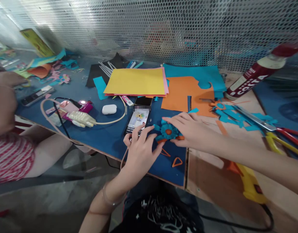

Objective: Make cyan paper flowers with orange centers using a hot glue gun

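A blue paper flower (168,131) with an orange centre lies on the blue tabletop in front of me. My right hand (188,129) holds it from the right, with fingers at its far edge and the thumb at its near edge. On the other side, my left hand (142,150) has its fingers spread and curved over the near end of a phone (138,118). Its fingertips come close to the flower's left petals; whether they touch is unclear. The phone's lit screen displays a yellow flower picture. Two small orange paper loops, one a triangle (177,162), lie nearer the table edge.
Yellow sheets (135,81) and cut orange paper (179,92) lie behind. To the right are scissors (258,121), blue scraps, a yellow glue gun (252,186) and a Costa bottle (257,74). An earbud case (109,109) and power strip (81,117) are left, near another person's arm (4,100).
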Demonstrator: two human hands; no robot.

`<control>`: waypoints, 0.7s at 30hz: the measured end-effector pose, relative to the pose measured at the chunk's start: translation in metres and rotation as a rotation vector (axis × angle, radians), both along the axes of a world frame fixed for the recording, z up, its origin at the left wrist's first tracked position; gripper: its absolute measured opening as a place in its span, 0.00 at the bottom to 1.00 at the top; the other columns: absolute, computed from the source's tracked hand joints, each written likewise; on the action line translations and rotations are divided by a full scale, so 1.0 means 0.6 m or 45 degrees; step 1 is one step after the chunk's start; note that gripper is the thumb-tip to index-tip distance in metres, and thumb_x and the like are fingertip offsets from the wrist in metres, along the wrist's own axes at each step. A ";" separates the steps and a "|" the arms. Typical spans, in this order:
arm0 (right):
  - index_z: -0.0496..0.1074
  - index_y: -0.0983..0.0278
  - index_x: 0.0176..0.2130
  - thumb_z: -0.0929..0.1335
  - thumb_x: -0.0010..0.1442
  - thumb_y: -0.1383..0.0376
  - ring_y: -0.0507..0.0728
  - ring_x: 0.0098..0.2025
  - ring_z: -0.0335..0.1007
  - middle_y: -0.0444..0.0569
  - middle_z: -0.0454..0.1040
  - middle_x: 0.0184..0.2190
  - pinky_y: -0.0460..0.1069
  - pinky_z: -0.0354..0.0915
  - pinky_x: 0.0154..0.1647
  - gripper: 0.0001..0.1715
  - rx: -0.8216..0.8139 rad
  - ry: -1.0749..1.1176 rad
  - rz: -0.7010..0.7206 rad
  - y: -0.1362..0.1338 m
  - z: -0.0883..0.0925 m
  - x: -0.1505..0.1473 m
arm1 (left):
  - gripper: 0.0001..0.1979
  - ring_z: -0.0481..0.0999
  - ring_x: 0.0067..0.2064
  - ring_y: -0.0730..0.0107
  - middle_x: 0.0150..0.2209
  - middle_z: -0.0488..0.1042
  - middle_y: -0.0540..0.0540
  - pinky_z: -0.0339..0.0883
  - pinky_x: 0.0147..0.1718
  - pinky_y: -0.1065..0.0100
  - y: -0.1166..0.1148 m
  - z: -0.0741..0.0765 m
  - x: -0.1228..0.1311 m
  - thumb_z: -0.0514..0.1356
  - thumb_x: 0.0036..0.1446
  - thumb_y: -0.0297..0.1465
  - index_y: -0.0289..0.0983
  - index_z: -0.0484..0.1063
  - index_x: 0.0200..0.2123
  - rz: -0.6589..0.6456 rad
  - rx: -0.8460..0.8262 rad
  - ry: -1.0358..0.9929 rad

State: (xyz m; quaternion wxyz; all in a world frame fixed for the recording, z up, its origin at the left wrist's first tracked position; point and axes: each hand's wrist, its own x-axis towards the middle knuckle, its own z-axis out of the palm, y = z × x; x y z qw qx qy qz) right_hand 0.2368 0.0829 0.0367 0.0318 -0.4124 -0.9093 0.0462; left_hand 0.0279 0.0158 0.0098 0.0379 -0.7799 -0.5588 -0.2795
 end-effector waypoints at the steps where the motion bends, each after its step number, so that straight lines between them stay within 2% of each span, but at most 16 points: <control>1: 0.57 0.65 0.67 0.67 0.59 0.58 0.72 0.57 0.61 0.59 0.71 0.54 0.65 0.58 0.52 0.41 0.019 -0.001 0.006 0.000 -0.001 0.001 | 0.10 0.68 0.60 0.51 0.54 0.77 0.47 0.50 0.53 0.49 0.000 0.000 -0.001 0.60 0.64 0.40 0.42 0.77 0.41 -0.001 -0.005 -0.003; 6: 0.57 0.64 0.67 0.67 0.56 0.60 0.71 0.56 0.62 0.57 0.71 0.54 0.66 0.57 0.54 0.42 0.048 0.072 -0.012 -0.001 -0.002 0.005 | 0.12 0.68 0.59 0.50 0.54 0.77 0.46 0.50 0.53 0.49 -0.002 -0.001 -0.002 0.60 0.64 0.41 0.41 0.77 0.42 -0.014 -0.011 -0.031; 10: 0.58 0.60 0.66 0.69 0.55 0.57 0.71 0.55 0.64 0.55 0.72 0.53 0.69 0.57 0.56 0.43 -0.043 0.197 -0.125 -0.001 0.005 0.012 | 0.11 0.69 0.59 0.50 0.53 0.77 0.45 0.51 0.53 0.49 -0.001 -0.002 -0.005 0.61 0.63 0.40 0.41 0.76 0.44 -0.012 0.022 -0.099; 12: 0.59 0.57 0.66 0.70 0.54 0.55 0.69 0.54 0.66 0.53 0.73 0.52 0.69 0.58 0.57 0.43 -0.157 0.341 -0.195 -0.003 0.015 0.016 | 0.10 0.69 0.59 0.51 0.53 0.77 0.45 0.52 0.54 0.50 0.000 0.000 -0.010 0.62 0.63 0.38 0.41 0.76 0.44 -0.025 0.023 -0.149; 14: 0.58 0.55 0.66 0.71 0.55 0.54 0.66 0.53 0.69 0.52 0.72 0.53 0.65 0.62 0.57 0.43 -0.367 0.562 -0.254 -0.011 0.031 0.018 | 0.11 0.69 0.58 0.53 0.54 0.77 0.44 0.54 0.55 0.51 -0.001 0.005 -0.014 0.62 0.63 0.36 0.40 0.74 0.47 -0.068 0.016 -0.219; 17: 0.61 0.55 0.64 0.71 0.56 0.55 0.63 0.55 0.69 0.51 0.72 0.54 0.60 0.66 0.56 0.39 -0.853 0.947 -0.362 -0.037 0.062 0.011 | 0.18 0.69 0.58 0.56 0.56 0.74 0.41 0.59 0.55 0.54 -0.002 0.017 -0.017 0.61 0.63 0.34 0.39 0.68 0.55 -0.193 -0.050 -0.434; 21: 0.71 0.57 0.55 0.71 0.57 0.59 0.61 0.52 0.71 0.51 0.74 0.52 0.58 0.69 0.54 0.26 -1.427 1.481 -0.564 -0.083 0.088 -0.007 | 0.21 0.71 0.54 0.62 0.57 0.70 0.40 0.68 0.47 0.63 -0.003 0.032 -0.008 0.60 0.64 0.34 0.40 0.63 0.59 -0.521 -0.408 -1.041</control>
